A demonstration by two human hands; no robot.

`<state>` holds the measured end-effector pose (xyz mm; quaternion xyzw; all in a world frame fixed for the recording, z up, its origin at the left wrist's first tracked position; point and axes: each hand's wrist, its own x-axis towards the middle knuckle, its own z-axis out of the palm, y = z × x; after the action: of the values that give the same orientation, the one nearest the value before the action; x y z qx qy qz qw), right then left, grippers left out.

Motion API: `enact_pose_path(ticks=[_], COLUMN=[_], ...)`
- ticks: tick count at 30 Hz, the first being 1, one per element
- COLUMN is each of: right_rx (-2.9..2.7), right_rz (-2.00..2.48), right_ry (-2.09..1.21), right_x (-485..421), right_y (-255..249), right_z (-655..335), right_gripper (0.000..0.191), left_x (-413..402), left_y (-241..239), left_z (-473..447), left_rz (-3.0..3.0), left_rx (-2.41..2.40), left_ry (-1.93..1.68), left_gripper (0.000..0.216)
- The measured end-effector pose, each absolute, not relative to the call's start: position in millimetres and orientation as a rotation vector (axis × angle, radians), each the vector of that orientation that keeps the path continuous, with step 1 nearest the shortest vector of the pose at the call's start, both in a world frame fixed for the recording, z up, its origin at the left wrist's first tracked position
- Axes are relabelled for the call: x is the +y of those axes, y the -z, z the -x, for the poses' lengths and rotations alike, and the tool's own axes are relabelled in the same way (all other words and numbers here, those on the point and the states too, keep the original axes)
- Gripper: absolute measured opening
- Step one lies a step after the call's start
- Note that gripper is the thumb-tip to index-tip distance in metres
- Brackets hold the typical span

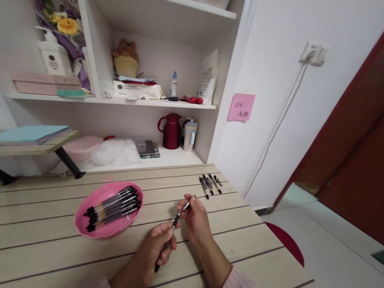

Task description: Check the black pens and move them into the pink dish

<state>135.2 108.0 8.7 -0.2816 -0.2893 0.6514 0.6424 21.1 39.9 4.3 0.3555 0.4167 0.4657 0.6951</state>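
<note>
Both of my hands hold one black pen (171, 236) above the wooden table (38, 246). My left hand (153, 253) is wrapped around the pen's lower barrel. My right hand (196, 218) pinches its upper end with fingertips. To the left of my hands a pink bowl (84, 224) holds several black pens (113, 207). Farther back on the right, a few pen parts (209, 183) lie loose on the table.
White shelves stand behind the table with a dark red jug (171, 130), a small cup (190, 134), bottles and packets. A pink sticky note (241, 107) is on the wall. A red stool (287, 242) sits beyond the table's right edge.
</note>
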Motion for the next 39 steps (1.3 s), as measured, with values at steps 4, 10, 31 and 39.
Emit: enact_pose_path(ticks=[4, 10, 31, 39], right_rx=[-0.575, -0.947, -0.967, -0.941], right_rz=[0.628, 0.893, 0.832, 0.855], right_ry=[-1.46, -1.546, -1.702, -1.71], right_x=[113.1, 104.1, 100.7, 101.2], right_y=[-10.5, -4.9, -8.0, -7.9], right_z=[-144.4, -133.2, -133.4, -134.8], right_gripper=[0.025, 0.033, 0.035, 0.034], left_x=[41.2, 40.9, 42.4, 45.3], left_y=[-3.1, -2.9, 0.9, 2.9], left_z=[-18.9, -22.3, -19.9, -17.6], left_rz=[-0.852, -0.89, -0.901, -0.879], left_rx=[0.975, 0.989, 0.984, 0.947], left_ry=[-1.077, -1.123, -1.117, -1.106], left_gripper=[0.033, 0.028, 0.027, 0.029])
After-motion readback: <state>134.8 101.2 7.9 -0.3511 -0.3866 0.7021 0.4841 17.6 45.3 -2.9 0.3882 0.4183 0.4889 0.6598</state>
